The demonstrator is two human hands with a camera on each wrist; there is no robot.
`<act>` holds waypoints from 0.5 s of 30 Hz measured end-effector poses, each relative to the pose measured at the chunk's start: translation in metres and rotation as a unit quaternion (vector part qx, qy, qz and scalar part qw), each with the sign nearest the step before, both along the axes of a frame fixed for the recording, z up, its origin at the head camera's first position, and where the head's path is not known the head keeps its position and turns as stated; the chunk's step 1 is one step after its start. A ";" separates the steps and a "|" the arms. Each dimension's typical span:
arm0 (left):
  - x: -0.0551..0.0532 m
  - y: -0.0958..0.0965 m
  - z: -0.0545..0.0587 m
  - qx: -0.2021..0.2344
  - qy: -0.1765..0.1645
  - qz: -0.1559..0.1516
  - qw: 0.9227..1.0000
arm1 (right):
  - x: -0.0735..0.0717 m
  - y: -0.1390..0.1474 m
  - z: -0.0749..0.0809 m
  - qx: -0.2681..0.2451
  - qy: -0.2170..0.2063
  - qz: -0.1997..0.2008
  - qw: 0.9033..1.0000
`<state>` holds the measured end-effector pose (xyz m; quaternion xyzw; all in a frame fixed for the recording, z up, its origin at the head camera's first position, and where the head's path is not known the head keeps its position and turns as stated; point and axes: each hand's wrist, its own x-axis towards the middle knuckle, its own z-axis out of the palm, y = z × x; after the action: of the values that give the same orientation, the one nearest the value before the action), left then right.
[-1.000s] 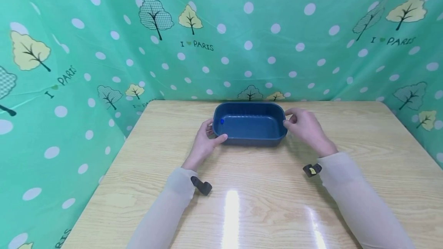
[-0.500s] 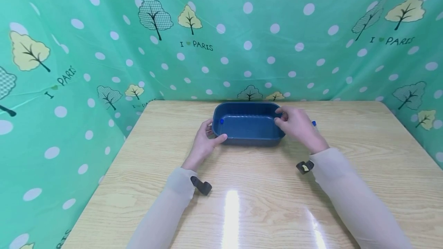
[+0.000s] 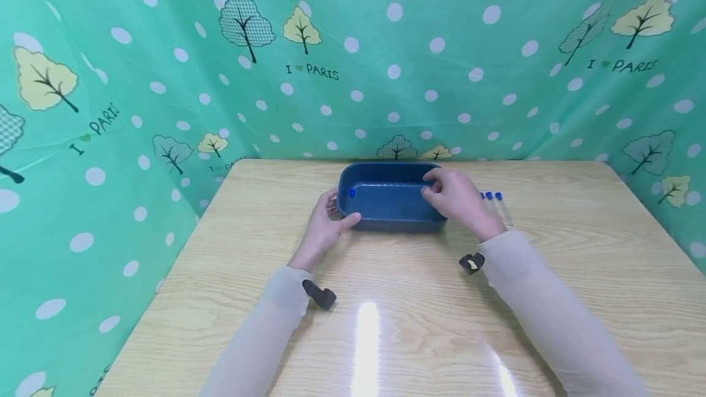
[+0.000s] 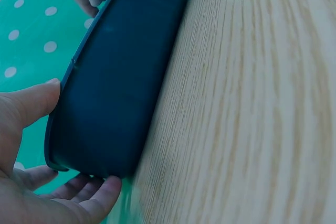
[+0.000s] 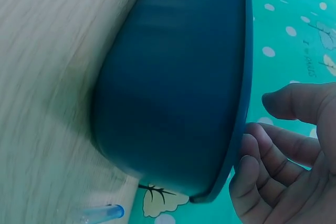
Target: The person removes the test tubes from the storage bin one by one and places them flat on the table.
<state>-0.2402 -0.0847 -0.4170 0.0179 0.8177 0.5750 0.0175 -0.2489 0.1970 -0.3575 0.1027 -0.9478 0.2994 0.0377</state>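
A dark blue plastic tub stands on the wooden table near its back edge. My left hand holds the tub's left end; in the left wrist view the thumb lies at the rim and the fingers reach round the end wall. Over the tub's right end is my right hand, thumb and index finger apart with nothing seen between them. In the right wrist view its other fingers are loosely bent right at the rim. A small blue cap shows inside the tub at the left.
Several clear tubes with blue caps lie on the table right of the tub, partly behind my right hand. A green dotted curtain hangs behind the table and along its left side.
My right hand has moved left from the tub's right rim to over its inside, uncovering the capped tubes on the table. The left hand keeps its hold and the tub stays put.
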 end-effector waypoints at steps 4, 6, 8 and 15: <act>-0.001 -0.001 -0.001 0.004 0.002 -0.002 1.000 | -0.001 -0.006 -0.002 0.007 -0.009 0.004 1.000; -0.001 -0.001 -0.001 0.006 0.003 -0.003 1.000 | -0.001 -0.008 -0.003 0.012 -0.012 0.008 1.000; -0.001 -0.001 -0.002 0.008 0.004 -0.005 1.000 | -0.001 -0.011 -0.004 0.017 -0.016 0.010 1.000; -0.001 -0.002 -0.001 0.004 0.002 -0.006 1.000 | -0.002 -0.020 -0.005 0.023 -0.017 0.014 0.999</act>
<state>-0.2413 -0.0862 -0.4179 0.0241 0.8156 0.5778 0.0187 -0.2506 0.1767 -0.3623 0.1119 -0.9535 0.2796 0.0144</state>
